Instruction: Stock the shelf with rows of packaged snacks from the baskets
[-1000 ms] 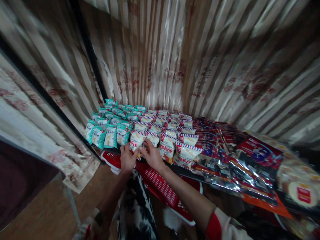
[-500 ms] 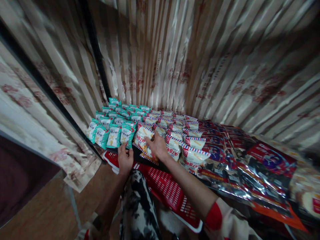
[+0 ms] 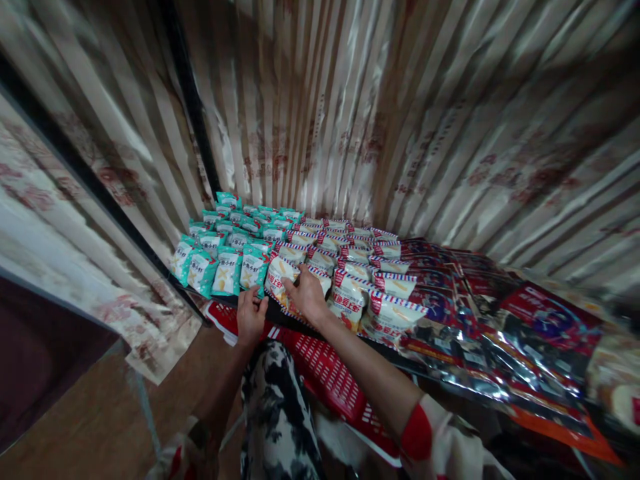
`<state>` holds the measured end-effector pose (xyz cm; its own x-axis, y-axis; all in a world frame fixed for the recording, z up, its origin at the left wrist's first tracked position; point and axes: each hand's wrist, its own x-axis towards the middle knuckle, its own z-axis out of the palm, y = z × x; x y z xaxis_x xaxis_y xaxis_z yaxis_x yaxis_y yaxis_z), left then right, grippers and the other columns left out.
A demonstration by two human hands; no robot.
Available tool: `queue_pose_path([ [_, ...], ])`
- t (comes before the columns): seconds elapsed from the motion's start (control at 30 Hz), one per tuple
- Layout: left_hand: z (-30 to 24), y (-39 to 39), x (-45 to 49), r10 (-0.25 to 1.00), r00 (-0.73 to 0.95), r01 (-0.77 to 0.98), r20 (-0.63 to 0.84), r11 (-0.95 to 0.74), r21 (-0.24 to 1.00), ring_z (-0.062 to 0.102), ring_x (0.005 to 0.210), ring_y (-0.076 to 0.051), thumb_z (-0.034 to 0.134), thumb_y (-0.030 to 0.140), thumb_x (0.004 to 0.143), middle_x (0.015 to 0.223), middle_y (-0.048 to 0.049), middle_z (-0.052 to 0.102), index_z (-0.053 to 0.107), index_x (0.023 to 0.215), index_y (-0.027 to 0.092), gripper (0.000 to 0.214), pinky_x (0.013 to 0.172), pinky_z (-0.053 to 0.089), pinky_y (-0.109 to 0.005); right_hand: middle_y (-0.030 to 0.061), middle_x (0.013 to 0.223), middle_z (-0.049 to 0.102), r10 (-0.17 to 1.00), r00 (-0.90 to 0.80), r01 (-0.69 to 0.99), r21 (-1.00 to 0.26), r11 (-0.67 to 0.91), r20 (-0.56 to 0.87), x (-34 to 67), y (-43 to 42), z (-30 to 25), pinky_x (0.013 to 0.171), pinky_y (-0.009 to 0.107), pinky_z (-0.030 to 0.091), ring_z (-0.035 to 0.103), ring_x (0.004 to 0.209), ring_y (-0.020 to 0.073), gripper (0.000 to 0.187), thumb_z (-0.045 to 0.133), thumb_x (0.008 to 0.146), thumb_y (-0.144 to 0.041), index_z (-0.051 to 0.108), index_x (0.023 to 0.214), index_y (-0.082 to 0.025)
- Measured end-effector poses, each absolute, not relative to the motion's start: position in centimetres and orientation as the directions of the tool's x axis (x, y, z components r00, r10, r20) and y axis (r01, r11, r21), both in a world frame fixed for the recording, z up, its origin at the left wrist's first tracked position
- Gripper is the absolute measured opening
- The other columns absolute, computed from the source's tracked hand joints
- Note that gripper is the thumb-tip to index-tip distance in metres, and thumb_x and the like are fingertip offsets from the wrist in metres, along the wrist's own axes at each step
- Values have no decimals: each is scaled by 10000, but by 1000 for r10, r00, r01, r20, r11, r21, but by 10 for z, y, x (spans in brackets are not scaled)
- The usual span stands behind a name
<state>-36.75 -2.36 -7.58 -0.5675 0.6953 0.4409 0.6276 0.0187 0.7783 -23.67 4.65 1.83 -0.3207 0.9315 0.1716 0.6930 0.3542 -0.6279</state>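
Note:
My right hand [image 3: 307,297] grips a white snack bag [image 3: 281,275] with red lettering, in the front row of a low shelf. Its fingers cover that bag's right side. At the shelf's front edge, my left hand [image 3: 251,317] has its fingers loosely bent and thumb apart, holding nothing. Its fingertips meet the lower edge of a teal and white snack bag [image 3: 253,269]. Several more teal bags [image 3: 200,272] stand in rows to the left. White bags with striped tops [image 3: 395,313] fill the rows to the right.
Dark red and purple packets [image 3: 545,320] lie along the shelf's right part. A red perforated basket [image 3: 330,373] sits below the shelf edge by my knee. Pleated curtain [image 3: 320,120] hangs behind, and a dark post [image 3: 193,100] rises at the left.
The white bag under my right hand has gone back and slightly left, standing more upright beside the teal bags. My right hand has moved with it; my left hand has hardly shifted.

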Motion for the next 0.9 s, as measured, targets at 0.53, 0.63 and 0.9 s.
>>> queue_pose_path([
  [0.53, -70, -17, -358, 736, -324, 777, 595, -151, 611, 514, 715, -113, 563, 360, 821, 929, -43, 508, 499, 1094, 177, 335, 731, 498, -283, 114, 1096, 579, 852, -333, 504, -687, 523, 405, -209, 29, -4, 816, 365, 499, 596, 929, 208, 503, 511, 824, -246, 405, 1310, -177],
  [0.63, -72, -16, -358, 731, -344, 769, 590, -142, 624, 513, 696, -109, 566, 368, 816, 900, -35, 505, 513, 1064, 171, 321, 714, 499, -277, 103, 1052, 566, 808, -381, 580, -564, 587, 449, -188, 6, -15, 795, 352, 513, 585, 923, 203, 351, 451, 862, -240, 512, 1205, -201],
  [0.9, -75, -14, -358, 727, -355, 756, 588, -148, 638, 519, 669, -109, 583, 380, 795, 845, -24, 510, 530, 973, 175, 276, 571, 472, -234, 150, 1313, 474, 722, -496, 729, -220, 648, 482, -177, -20, -45, 971, 424, 424, 424, 1188, 261, 413, 461, 820, -74, 543, 1215, -162],
])
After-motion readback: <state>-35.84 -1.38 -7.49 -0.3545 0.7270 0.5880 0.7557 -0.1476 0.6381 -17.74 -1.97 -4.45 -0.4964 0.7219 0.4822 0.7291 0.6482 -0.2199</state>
